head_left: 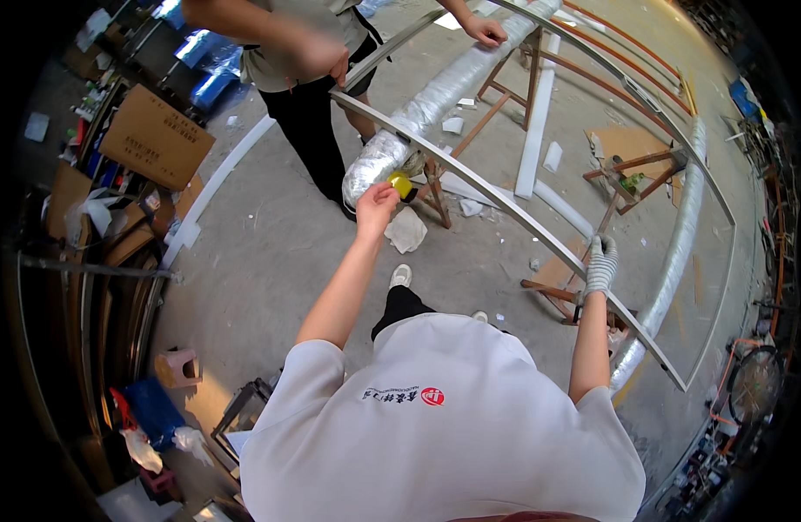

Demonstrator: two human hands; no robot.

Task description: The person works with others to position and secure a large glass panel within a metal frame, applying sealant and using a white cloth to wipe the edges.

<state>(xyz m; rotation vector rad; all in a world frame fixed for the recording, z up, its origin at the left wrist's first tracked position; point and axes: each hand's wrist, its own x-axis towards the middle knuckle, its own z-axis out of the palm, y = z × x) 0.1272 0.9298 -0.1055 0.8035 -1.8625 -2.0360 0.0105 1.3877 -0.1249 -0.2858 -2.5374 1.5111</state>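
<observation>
yellow tape measure (401, 184) pinched in my left hand (376, 205), right at the curved metal strip (470, 178); strip runs down-right to my gloved right hand (600, 264), clamped on it.

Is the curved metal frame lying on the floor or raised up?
Raised: the curved metal frame rests on wooden trestles above the concrete floor.

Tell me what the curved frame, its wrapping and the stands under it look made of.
Curved frame: metal by its look, a thin grey bar with a dull sheen. Wrapping: seemingly plastic film or foam sheet, whitish, crinkled and glossy. Stands: apparently wood, reddish-brown square bars.
</observation>
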